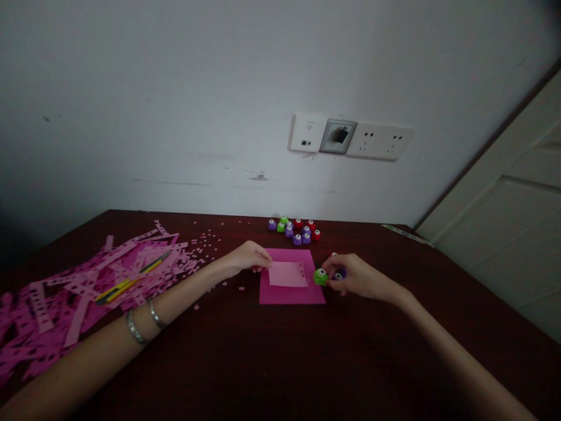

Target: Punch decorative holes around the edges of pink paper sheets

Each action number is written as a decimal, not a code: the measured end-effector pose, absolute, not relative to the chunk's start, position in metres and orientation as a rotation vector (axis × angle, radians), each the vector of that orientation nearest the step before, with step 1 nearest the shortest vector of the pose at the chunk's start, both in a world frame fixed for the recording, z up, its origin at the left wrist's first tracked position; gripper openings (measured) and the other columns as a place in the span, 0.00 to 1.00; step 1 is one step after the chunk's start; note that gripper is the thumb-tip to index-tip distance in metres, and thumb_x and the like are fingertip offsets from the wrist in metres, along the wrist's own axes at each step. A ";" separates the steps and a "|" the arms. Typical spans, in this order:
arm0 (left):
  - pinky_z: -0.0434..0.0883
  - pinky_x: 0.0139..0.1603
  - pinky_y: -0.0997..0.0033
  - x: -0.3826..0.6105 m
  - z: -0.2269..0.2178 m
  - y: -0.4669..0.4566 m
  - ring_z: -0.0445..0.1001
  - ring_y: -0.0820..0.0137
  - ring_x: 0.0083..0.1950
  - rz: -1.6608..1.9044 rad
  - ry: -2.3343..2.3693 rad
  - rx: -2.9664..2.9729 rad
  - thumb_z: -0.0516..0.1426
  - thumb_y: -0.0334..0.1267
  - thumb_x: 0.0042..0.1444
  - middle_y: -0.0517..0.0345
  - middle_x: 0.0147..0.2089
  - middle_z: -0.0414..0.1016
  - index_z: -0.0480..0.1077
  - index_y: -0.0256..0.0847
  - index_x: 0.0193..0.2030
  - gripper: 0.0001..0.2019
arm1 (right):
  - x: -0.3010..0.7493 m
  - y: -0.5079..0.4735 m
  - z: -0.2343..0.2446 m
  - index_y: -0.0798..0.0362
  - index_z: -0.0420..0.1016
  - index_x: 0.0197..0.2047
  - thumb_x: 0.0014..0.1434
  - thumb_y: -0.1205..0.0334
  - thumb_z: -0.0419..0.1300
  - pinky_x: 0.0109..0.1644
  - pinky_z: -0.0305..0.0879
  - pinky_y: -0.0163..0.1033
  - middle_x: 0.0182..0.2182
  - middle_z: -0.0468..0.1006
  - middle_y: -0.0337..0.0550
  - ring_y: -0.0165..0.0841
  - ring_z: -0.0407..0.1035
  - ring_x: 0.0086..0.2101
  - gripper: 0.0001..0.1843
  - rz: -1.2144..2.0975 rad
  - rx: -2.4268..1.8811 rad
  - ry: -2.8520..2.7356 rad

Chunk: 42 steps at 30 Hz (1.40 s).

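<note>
My left hand (250, 257) pinches the left edge of a small light pink sheet of paper (284, 275). Small punched holes line the sheet's right edge. Beneath it a larger dark pink sheet (291, 297) lies on the table. Just right of the papers, my right hand (353, 275) grips a green craft punch (321, 276) with a white top. A purple craft punch (339, 274) shows by the fingers of that hand, partly covered; I cannot tell whether it is held too. A bit of red and white peeks out behind the knuckles.
Several purple, green and red craft punches (297, 239) cluster near the wall. At left lies a heap of punched pink paper strips (81, 310), with a yellow utility knife (120, 287) on top. Tiny paper cutouts (193, 263) are scattered beside it. Wall sockets (379, 141) are above the table (263, 368).
</note>
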<state>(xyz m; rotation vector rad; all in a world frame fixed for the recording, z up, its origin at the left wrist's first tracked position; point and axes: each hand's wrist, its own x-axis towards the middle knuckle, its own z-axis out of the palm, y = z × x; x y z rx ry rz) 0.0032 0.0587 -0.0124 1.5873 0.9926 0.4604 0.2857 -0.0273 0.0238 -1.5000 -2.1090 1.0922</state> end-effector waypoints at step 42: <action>0.60 0.24 0.73 0.006 -0.011 0.053 0.63 0.79 0.21 0.460 0.948 1.424 0.65 0.37 0.36 0.60 0.21 0.70 0.74 0.34 0.28 0.11 | 0.273 -0.030 0.023 0.57 0.71 0.41 0.53 0.63 0.58 0.25 0.69 0.32 0.33 0.75 0.43 0.27 0.70 0.24 0.12 1.160 -1.476 -2.160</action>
